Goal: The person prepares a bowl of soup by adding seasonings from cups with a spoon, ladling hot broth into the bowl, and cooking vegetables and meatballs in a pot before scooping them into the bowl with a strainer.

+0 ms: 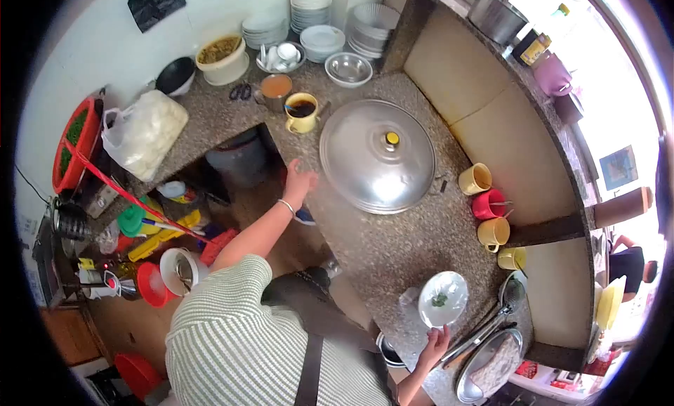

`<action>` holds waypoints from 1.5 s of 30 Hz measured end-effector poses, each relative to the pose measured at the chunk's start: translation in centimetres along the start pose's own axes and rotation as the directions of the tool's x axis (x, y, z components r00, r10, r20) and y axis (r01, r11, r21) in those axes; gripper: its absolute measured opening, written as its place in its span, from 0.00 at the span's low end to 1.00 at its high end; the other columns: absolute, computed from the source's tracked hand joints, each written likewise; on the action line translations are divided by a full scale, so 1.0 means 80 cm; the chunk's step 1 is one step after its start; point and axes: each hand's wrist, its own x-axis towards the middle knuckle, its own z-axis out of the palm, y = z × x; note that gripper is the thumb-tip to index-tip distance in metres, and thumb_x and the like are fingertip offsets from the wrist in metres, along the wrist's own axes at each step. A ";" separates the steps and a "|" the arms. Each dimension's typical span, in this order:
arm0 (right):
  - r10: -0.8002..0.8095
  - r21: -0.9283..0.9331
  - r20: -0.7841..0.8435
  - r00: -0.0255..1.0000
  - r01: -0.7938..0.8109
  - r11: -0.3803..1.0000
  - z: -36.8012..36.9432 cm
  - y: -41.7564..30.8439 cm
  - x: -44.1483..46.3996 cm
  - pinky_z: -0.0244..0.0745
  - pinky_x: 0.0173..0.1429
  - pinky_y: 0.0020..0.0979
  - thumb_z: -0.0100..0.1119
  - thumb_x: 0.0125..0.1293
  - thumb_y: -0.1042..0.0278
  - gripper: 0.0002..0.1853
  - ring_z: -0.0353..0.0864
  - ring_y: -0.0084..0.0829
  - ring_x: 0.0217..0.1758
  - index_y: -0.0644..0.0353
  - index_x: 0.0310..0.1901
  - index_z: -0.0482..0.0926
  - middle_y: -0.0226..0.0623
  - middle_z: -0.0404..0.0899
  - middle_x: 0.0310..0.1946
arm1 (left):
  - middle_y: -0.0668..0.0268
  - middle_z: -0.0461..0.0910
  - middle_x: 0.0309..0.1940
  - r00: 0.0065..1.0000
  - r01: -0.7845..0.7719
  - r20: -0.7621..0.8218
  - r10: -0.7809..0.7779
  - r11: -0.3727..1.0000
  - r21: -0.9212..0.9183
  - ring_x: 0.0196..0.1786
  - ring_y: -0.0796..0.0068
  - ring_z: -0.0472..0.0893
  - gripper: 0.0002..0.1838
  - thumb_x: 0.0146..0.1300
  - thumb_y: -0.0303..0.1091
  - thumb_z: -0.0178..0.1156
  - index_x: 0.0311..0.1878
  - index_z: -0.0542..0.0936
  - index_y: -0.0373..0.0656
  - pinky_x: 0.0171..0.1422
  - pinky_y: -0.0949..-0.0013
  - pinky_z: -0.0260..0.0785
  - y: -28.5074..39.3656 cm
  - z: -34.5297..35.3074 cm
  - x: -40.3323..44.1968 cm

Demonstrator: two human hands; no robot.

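My left hand (pixel 300 183), with a bracelet at the wrist, is stretched over the counter edge. Its fingers are apart and hold nothing. Just to the right of it lies a large round metal lid (pixel 365 174) with a yellow knob. Beyond the hand stand a yellow mug of dark liquid (pixel 302 111) and a cup of orange-brown sauce (pixel 276 88). My right hand (pixel 434 344) has its fingertips on the near rim of a white plate (pixel 449 315). That plate seems covered in clear plastic and bears some chopped greens (pixel 440 300).
Ladles (pixel 484 329) and a metal tray of pale dough-like food (pixel 495 364) lie at the right. Several mugs (pixel 493 230) line the partition. Stacked dishes (pixel 312 12) stand at the back. A white plastic bag (pixel 147 132) and red basin (pixel 74 139) are left of a counter opening.
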 end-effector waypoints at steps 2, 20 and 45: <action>-0.005 0.025 0.021 1.000 0.005 1.000 0.025 -0.026 -0.014 0.70 0.43 0.22 0.51 0.64 0.74 0.19 0.74 0.22 0.35 0.66 0.57 0.67 0.34 0.76 0.35 | 0.61 0.76 0.34 0.999 -0.030 -0.015 0.030 0.999 0.038 0.25 0.72 0.76 0.38 0.56 0.26 0.56 0.67 0.49 0.49 0.28 0.69 0.70 0.034 -0.018 0.037; 0.088 0.136 0.237 0.968 -0.123 0.983 0.319 -0.229 0.019 0.72 0.50 0.25 0.56 0.64 0.71 0.13 0.76 0.25 0.45 0.68 0.48 0.75 0.37 0.79 0.40 | 0.71 0.73 0.25 0.938 -0.192 0.345 0.043 0.891 0.411 0.27 0.82 0.73 0.11 0.66 0.39 0.51 0.40 0.72 0.39 0.34 0.76 0.69 0.151 -0.099 0.135; -0.197 -0.204 -0.059 0.979 0.181 0.962 0.138 -0.175 0.052 0.72 0.37 0.23 0.58 0.58 0.73 0.06 0.77 0.20 0.28 0.65 0.34 0.76 0.30 0.78 0.24 | 0.58 0.71 0.19 0.272 -0.664 0.895 -0.355 0.604 0.441 0.20 0.73 0.68 0.14 0.61 0.41 0.56 0.36 0.75 0.37 0.28 0.68 0.62 0.034 0.118 -0.223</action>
